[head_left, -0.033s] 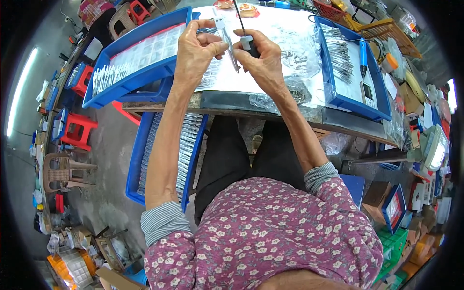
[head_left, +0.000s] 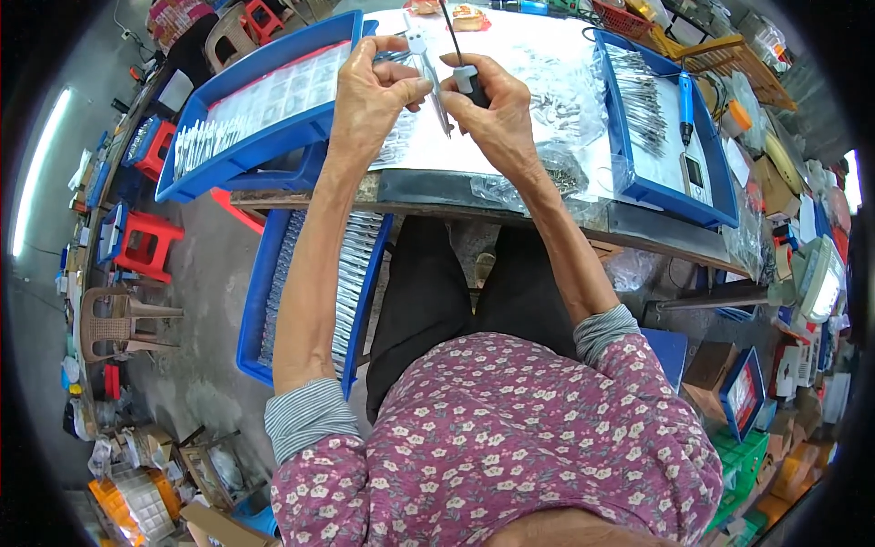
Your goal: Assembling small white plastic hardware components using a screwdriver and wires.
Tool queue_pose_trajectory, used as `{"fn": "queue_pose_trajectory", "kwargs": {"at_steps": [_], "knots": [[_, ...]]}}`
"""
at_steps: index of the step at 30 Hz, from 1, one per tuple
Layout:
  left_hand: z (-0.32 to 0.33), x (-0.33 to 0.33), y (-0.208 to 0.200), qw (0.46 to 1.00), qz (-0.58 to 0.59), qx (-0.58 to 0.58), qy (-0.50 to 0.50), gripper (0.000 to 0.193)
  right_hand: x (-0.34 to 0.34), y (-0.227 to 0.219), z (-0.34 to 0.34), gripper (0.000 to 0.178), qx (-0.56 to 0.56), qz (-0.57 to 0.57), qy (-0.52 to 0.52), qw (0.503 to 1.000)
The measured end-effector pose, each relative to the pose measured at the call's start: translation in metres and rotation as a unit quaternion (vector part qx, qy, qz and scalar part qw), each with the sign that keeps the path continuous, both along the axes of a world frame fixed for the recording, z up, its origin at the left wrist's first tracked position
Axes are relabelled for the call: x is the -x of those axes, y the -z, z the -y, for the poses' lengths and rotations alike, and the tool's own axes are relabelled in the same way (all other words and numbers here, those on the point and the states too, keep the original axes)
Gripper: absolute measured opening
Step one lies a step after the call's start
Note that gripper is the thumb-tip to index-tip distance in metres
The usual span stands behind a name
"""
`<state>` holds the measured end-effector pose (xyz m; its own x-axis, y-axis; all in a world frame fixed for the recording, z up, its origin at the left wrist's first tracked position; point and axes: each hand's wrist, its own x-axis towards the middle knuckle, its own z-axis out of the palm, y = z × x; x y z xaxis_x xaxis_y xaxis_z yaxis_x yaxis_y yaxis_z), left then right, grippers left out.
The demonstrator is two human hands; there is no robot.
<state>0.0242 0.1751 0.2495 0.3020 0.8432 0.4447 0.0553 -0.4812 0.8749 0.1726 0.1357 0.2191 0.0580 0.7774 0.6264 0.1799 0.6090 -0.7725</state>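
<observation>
Over the near edge of the white-covered tabletop, my left hand (head_left: 369, 91) is closed on a slim silver metal part (head_left: 431, 75). The part stands tilted, its pale upper end showing small holes and its lower end pointed. My right hand (head_left: 497, 100) is wrapped round a screwdriver (head_left: 476, 89) with a black handle and a grey collar. Its long thin shaft points up and away from me. The right fingertips are close beside the metal part; whether they touch it is hard to tell. Loose small silver pieces (head_left: 556, 114) lie beyond my right hand.
A blue tray (head_left: 241, 164) with slim metal parts stands at left. Another blue tray (head_left: 638, 187) at right holds similar parts, a blue electric screwdriver (head_left: 685, 105) and a small grey device (head_left: 695, 173). A lower blue tray (head_left: 251, 337) sits beside my legs. Clear plastic bags (head_left: 556, 164) lie near the table edge.
</observation>
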Motion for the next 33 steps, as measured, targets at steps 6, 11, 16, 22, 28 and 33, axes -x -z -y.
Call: {"fn": "queue_pose_trajectory", "kwargs": {"at_steps": [6,11,16,22,28,33], "knots": [[0.002,0.006,0.007,1.0,-0.003,0.012,0.003,0.047,0.003,0.002,-0.002,0.032,-0.012,0.033,-0.006,0.999],[0.006,0.008,0.01,1.0,-0.021,-0.002,-0.009,0.047,0.007,0.003,0.001,0.033,-0.024,0.033,-0.011,0.999],[0.016,0.012,0.012,0.998,-0.048,0.014,-0.024,0.054,0.01,0.009,0.005,0.034,0.009,0.023,-0.017,1.0],[0.026,0.019,0.02,0.997,-0.067,0.011,-0.047,0.055,0.014,0.016,0.011,0.035,0.044,0.017,-0.033,0.998],[0.037,0.03,0.026,0.996,-0.061,0.039,-0.047,0.054,0.022,0.023,0.017,0.035,0.063,0.031,-0.049,0.996],[0.044,0.038,0.036,0.995,-0.052,0.075,-0.047,0.053,0.028,0.032,0.022,0.035,0.103,0.017,-0.075,0.992]]}}
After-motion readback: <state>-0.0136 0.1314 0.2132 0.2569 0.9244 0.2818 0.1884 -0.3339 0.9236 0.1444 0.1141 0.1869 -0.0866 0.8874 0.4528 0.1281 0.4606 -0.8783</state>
